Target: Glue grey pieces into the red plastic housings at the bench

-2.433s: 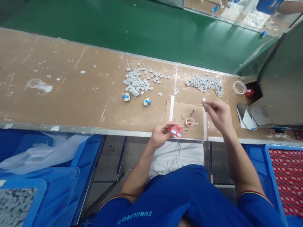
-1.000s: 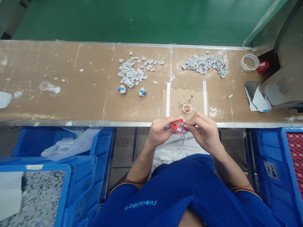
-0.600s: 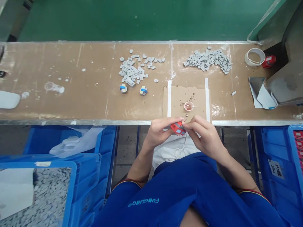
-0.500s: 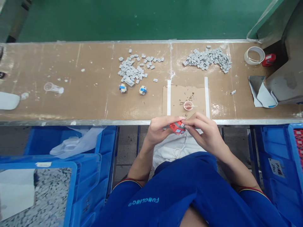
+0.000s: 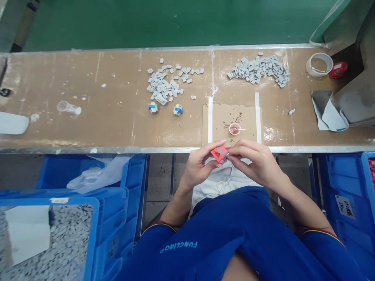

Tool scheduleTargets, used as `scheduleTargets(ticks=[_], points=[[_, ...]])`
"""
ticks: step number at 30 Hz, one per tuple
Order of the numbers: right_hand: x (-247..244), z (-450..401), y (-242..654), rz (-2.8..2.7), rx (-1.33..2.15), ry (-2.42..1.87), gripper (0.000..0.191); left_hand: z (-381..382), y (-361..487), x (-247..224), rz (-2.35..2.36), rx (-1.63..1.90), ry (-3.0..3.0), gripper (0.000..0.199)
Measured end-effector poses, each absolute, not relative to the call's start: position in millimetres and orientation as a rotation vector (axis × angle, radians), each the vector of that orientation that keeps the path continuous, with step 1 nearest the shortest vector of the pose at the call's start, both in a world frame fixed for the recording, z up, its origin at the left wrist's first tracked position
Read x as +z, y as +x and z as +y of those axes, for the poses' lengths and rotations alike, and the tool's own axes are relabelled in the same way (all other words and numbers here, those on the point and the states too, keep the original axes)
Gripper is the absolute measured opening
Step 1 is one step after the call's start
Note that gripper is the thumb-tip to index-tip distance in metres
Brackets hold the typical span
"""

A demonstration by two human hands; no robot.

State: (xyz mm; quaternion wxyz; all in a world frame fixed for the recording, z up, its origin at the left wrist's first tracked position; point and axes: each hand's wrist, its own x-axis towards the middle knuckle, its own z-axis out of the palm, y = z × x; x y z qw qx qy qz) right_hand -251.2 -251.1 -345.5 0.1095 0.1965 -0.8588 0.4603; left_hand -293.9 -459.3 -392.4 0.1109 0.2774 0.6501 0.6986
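The thumb and fingers of the left hand [image 5: 199, 164] close around a small red block [image 5: 219, 153], which I see held tilted at the near edge of the table [image 5: 108, 121]. The right hand [image 5: 256, 160] has its fingertips drawn into a narrow pinch touching the block's right side. I cannot tell whether they grip the block or some tiny part, since the fingers cover the contact.

I judge work on this block to be underway, not done: both hands are on it and it is not set down. Just in from the near edge, a cup [image 5: 230, 131] with a white stick [image 5: 243, 129] stands on a taped cardboard sheet [image 5: 219, 113]; I can't make out its contents.

Toward the far edge, a left heap [image 5: 164, 84] and a right heap [image 5: 259, 70] of loose grey pieces look unused to me. Two blue-banded blocks [image 5: 177, 110] sit nearward of the left heap, their stage unclear. The crate [image 5: 348, 171] beyond the table's near edge, on the right, is cut off.
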Motion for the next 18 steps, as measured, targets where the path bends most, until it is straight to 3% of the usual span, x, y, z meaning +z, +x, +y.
scheduleTargets(ticks=[6, 18], points=[[-344, -248, -252, -2.59, 1.428, 0.584, 0.007, -458, -296, -395, 1.837, 2.014, 0.879, 0.049], [-359, -255, -247, -2.564, 1.358, 0.428, 0.014, -462, -314, -398, 1.83, 1.872, 1.021, 0.052]])
